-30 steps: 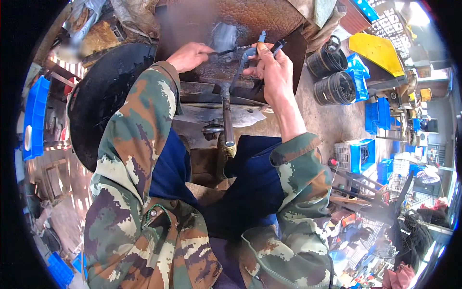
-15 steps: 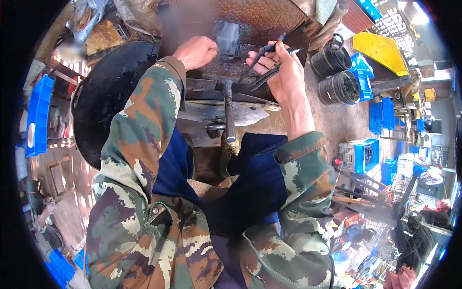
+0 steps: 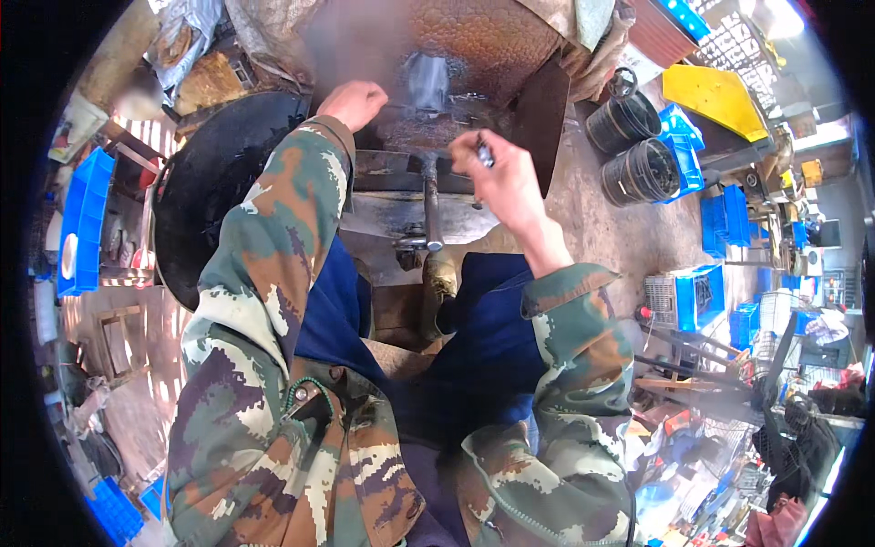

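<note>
My right hand [image 3: 501, 182] is closed near the front of the workbench, right of a metal post [image 3: 433, 214]. A shiny metal bit of a spring-handled hand tool [image 3: 485, 156] shows between its fingers; the palm hides the rest. My left hand [image 3: 357, 104] is held with curled fingers over the left side of the bench, and whatever it may hold is hidden. Between and beyond both hands stands a worn grey metal block [image 3: 428, 84] on the dark, dirty bench top [image 3: 406, 135]. Neither hand touches the block.
A large black round pan [image 3: 214, 196] stands close to my left forearm. To the right are two black buckets [image 3: 638, 171], a yellow panel [image 3: 715, 98] and blue crates [image 3: 725, 219]. A brown textured sheet [image 3: 483, 36] rises behind the block. Blue trousers [image 3: 492, 310] cover my knees below the post.
My right hand has moved left and down toward the post, turning and closing around the tool, whose handles and spring showed before. My left hand has shifted slightly left.
</note>
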`<state>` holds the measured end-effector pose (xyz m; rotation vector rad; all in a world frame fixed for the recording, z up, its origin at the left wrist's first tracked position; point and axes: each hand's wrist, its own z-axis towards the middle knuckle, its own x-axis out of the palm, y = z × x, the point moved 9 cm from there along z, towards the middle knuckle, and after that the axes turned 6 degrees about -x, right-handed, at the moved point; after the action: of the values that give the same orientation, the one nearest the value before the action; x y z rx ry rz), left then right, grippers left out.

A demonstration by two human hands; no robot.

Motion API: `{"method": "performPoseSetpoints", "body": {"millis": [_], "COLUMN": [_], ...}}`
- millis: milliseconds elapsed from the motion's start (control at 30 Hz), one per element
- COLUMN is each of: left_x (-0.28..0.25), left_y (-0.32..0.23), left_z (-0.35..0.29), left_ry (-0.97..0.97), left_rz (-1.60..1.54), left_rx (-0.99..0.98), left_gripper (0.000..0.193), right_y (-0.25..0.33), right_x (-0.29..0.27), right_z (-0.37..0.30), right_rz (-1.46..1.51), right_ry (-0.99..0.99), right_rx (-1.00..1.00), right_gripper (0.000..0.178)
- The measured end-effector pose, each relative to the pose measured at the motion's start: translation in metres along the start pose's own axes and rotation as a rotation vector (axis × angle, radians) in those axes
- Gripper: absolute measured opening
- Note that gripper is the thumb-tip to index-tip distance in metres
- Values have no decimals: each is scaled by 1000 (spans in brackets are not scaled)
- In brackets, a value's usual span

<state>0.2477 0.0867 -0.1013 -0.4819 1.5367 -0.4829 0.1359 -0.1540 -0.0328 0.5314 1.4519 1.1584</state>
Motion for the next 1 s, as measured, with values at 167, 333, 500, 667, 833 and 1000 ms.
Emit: {"method": "performPoseSetpoints", "body": {"millis": [167,333,500,667,833,1000], "left_x": [7,7,2,-35,-37,-34], "left_y": [7,22,11,-19,-21,-71], "left_z": [6,7,7,-4,-3,-11], "left_ry": [-32,-65,-143,-499,-566,-719], "left_rz": [-78,-215,-272,-297,-424,-336], "left_rx": [-72,-191,-233,-66,73,32], "left_gripper": [39,40,38,38,28,30], "right_y": [17,9,16,19,29,14], "right_x": [36,60,42,10,-6,-48], "right_z": [-36,-45,-38,7,60,116], "right_rz": [-360,-479,-425,-209,95,-24], "right_ry": [191,388,282,-13,-237,-353], "right_rx": [-510,-397,-535,-351,-180,-214], "right_gripper": [42,54,50,28,25,36]}}
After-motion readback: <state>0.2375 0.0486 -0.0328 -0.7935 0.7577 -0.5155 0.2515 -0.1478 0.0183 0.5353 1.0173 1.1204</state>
